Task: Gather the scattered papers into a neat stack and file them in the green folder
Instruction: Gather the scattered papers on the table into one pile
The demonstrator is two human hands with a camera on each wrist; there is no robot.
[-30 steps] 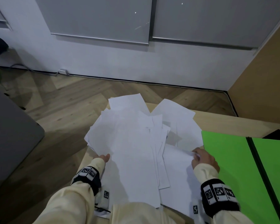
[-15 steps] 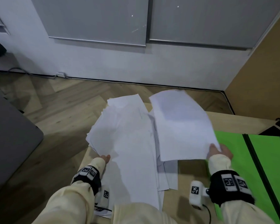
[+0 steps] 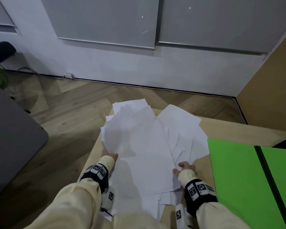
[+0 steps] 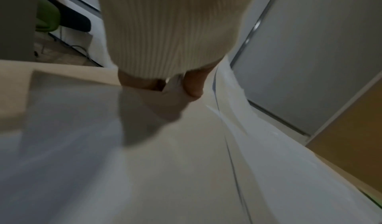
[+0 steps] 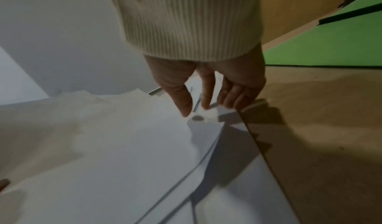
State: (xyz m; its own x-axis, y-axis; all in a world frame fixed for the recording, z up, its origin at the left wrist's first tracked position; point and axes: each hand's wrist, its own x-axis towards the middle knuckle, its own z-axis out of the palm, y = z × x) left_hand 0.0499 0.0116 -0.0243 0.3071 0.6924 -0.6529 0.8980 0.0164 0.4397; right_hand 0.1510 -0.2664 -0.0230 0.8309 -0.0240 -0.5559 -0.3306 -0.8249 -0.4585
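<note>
A pale wooden table (image 3: 234, 129) fills the lower centre and right of the head view, set against a herringbone wood floor (image 3: 76, 103) and a white wall with grey panels across the top of the frame. In the lower centre lies the loose fan of white paper sheets (image 3: 144, 146), overlapping at odd angles and overhanging the table's far edge, so not yet squared. The left hand (image 3: 111, 156) sits at the fan's left edge; its wrist view shows the thumb on top of the sheets and the rest hidden beneath, apparently pinching that side to anchor it. The right hand (image 5: 208, 87) hovers at the fan's right edge with straight, spread fingers (image 5: 183, 100) just touching the top sheet, gripping nothing, likely placed to sweep the stray sheets inward. The bright green open folder (image 3: 238, 171) lies flat at the right of the frame, just beside the papers and ready to receive them
</note>
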